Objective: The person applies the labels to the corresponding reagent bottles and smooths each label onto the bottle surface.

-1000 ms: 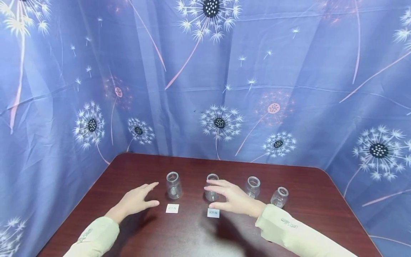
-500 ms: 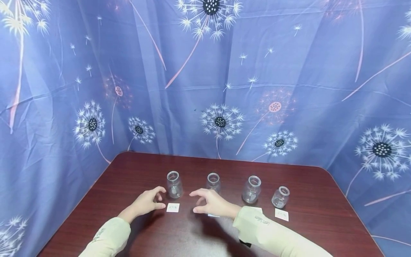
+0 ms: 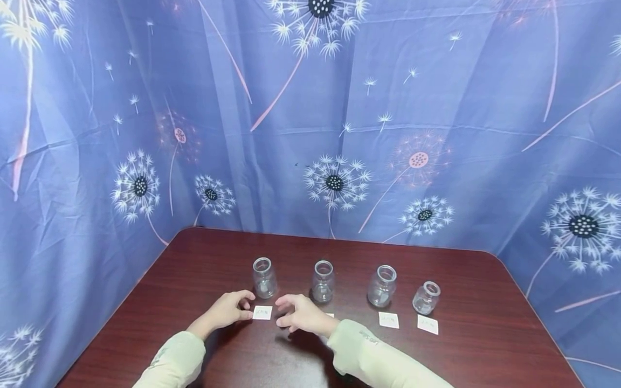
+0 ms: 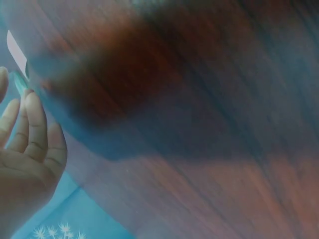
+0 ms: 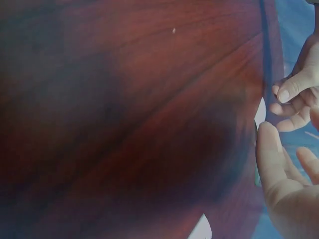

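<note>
Flanking the leftmost white paper card (image 3: 262, 312) on the red-brown table (image 3: 271, 361), the person's left hand (image 3: 227, 310) and right hand (image 3: 304, 314) are half spread and gently curved; I can't tell whether the left one touches the card's edge. Just behind that card stands a clear glass jar (image 3: 264, 280).

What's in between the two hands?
A small white card lies between the left hand and the right hand; the head view shows it.
</note>
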